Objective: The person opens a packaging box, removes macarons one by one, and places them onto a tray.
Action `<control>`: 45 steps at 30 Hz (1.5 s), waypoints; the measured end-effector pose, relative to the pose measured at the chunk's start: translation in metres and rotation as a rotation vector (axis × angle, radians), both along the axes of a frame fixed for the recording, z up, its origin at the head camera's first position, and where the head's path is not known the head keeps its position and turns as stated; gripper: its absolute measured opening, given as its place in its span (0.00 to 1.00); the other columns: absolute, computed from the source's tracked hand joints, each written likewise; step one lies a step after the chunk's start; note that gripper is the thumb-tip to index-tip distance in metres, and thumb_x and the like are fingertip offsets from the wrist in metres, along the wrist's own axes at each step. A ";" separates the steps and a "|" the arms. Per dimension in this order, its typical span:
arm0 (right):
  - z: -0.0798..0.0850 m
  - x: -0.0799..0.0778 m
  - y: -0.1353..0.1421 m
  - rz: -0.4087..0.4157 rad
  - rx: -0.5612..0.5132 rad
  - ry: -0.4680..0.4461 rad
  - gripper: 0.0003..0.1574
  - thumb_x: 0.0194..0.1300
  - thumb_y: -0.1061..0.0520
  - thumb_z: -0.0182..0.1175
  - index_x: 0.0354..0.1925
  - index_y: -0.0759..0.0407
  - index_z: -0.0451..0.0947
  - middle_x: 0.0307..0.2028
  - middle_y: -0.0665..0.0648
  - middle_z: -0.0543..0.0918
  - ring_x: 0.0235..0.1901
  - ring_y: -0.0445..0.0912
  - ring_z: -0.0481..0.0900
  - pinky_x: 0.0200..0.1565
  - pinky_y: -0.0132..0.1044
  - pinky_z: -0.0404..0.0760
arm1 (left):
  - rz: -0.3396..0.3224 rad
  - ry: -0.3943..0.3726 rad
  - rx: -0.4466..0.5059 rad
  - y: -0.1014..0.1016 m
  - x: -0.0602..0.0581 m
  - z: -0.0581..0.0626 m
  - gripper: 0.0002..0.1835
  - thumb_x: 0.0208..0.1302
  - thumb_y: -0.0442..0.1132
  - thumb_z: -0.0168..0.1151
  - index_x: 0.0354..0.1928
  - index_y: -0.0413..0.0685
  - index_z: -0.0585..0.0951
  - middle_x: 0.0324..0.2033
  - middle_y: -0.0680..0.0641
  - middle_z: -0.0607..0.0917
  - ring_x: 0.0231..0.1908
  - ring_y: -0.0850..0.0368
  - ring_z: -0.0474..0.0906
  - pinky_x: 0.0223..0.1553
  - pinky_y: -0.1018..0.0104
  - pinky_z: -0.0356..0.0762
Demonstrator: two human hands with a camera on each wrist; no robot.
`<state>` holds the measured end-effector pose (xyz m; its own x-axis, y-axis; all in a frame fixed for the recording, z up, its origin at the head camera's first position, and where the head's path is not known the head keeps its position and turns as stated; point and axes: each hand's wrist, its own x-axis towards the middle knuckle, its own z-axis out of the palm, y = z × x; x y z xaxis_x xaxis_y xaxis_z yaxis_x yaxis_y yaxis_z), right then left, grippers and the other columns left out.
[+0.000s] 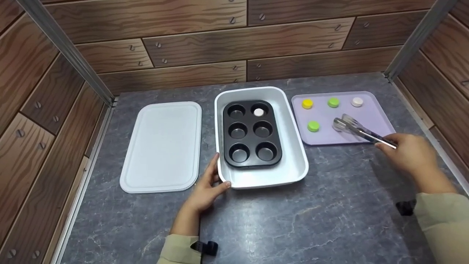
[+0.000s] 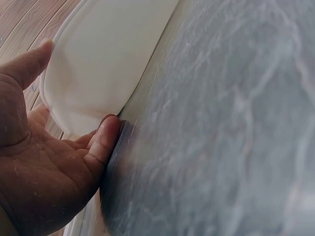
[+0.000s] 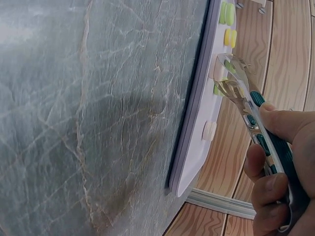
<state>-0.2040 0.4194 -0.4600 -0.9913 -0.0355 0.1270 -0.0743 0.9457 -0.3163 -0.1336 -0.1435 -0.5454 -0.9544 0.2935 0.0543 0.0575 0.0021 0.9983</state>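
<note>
A white rectangular bin [image 1: 293,161] stands in the middle of the head view. Inside it lies a black muffin pan [image 1: 253,161], with a pale pink macaron [image 1: 258,112] in its far right cup. My left hand [image 1: 203,192] touches the bin's near left corner, thumb at the front rim, fingers along the left wall. With my right hand [image 1: 412,152] I grip metal tongs [image 1: 370,135] that have dark green grips. Their heads are over the lilac tray [image 1: 318,141], at a pale macaron [image 3: 215,66] that they partly hide.
Also on the tray are a yellow macaron [image 1: 307,104], two green macarons [image 1: 333,102] and a white macaron [image 1: 357,102]. A flat white lid [image 1: 163,146] lies left of the bin. Wood-patterned walls [image 1: 190,47] enclose the grey marbled table [image 1: 263,223] at the back and sides.
</note>
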 end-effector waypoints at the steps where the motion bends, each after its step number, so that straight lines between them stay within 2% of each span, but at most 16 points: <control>1: 0.000 0.000 0.000 -0.002 0.001 -0.002 0.22 0.71 0.48 0.69 0.49 0.66 0.87 0.37 0.74 0.87 0.35 0.73 0.82 0.27 0.61 0.72 | -0.003 0.000 0.003 0.000 0.000 0.000 0.52 0.69 0.26 0.67 0.85 0.39 0.45 0.74 0.24 0.65 0.63 0.29 0.77 0.53 0.67 0.80; 4: 0.000 0.000 0.001 -0.006 0.003 -0.009 0.22 0.71 0.47 0.69 0.49 0.66 0.87 0.38 0.74 0.87 0.35 0.72 0.82 0.27 0.60 0.72 | -0.010 0.000 0.007 0.000 0.000 -0.001 0.51 0.70 0.27 0.67 0.85 0.38 0.44 0.75 0.24 0.63 0.64 0.29 0.76 0.55 0.66 0.80; 8: 0.001 0.001 0.001 0.000 0.005 -0.005 0.22 0.70 0.48 0.70 0.49 0.66 0.86 0.36 0.72 0.87 0.32 0.68 0.82 0.27 0.60 0.72 | -0.003 -0.015 -0.015 0.000 0.000 0.000 0.51 0.70 0.28 0.67 0.85 0.39 0.45 0.75 0.25 0.64 0.64 0.31 0.76 0.53 0.67 0.80; 13: 0.004 0.001 0.000 -0.005 0.009 -0.023 0.23 0.71 0.48 0.70 0.49 0.67 0.86 0.32 0.69 0.87 0.29 0.62 0.80 0.24 0.54 0.71 | 0.007 -0.019 -0.039 0.000 0.001 0.001 0.51 0.70 0.29 0.68 0.85 0.40 0.45 0.73 0.25 0.66 0.62 0.31 0.77 0.51 0.67 0.80; 18: 0.008 0.002 0.000 -0.033 0.015 -0.048 0.26 0.72 0.45 0.69 0.51 0.66 0.85 0.35 0.71 0.86 0.30 0.62 0.81 0.22 0.51 0.70 | 0.004 -0.010 -0.032 0.000 0.000 0.000 0.51 0.70 0.29 0.68 0.85 0.39 0.45 0.73 0.25 0.66 0.63 0.31 0.77 0.53 0.67 0.79; 23: 0.012 0.001 -0.002 -0.054 -0.004 0.022 0.27 0.71 0.45 0.67 0.53 0.68 0.84 0.37 0.75 0.86 0.31 0.67 0.82 0.23 0.57 0.71 | -0.004 -0.001 -0.016 0.000 0.000 0.000 0.51 0.70 0.27 0.67 0.85 0.39 0.45 0.73 0.24 0.66 0.62 0.31 0.77 0.52 0.67 0.79; 26: 0.018 -0.001 -0.005 -0.066 -0.014 0.065 0.28 0.71 0.45 0.67 0.54 0.68 0.83 0.37 0.75 0.86 0.30 0.68 0.81 0.22 0.57 0.71 | -0.005 0.000 -0.018 0.000 0.000 0.001 0.52 0.70 0.28 0.67 0.85 0.39 0.44 0.73 0.24 0.66 0.62 0.30 0.77 0.51 0.67 0.80; 32: 0.026 -0.008 -0.022 -0.015 0.000 0.133 0.25 0.69 0.47 0.69 0.52 0.67 0.85 0.34 0.73 0.86 0.30 0.69 0.82 0.25 0.61 0.70 | -0.003 -0.005 -0.019 -0.001 0.000 0.002 0.52 0.70 0.27 0.67 0.85 0.40 0.44 0.73 0.24 0.66 0.62 0.30 0.77 0.51 0.67 0.80; 40: 0.044 -0.024 -0.052 0.040 0.009 0.139 0.25 0.70 0.46 0.70 0.53 0.65 0.86 0.34 0.72 0.87 0.28 0.66 0.81 0.24 0.59 0.70 | 0.011 -0.020 -0.036 0.000 0.000 0.001 0.51 0.70 0.28 0.67 0.85 0.40 0.46 0.73 0.25 0.66 0.64 0.31 0.76 0.54 0.67 0.79; 45: 0.053 -0.033 -0.075 0.076 0.023 0.133 0.25 0.71 0.45 0.69 0.55 0.63 0.86 0.38 0.74 0.87 0.32 0.69 0.82 0.28 0.65 0.73 | 0.007 -0.015 -0.016 0.001 0.000 0.002 0.51 0.70 0.27 0.67 0.85 0.39 0.45 0.74 0.24 0.64 0.64 0.30 0.76 0.54 0.67 0.79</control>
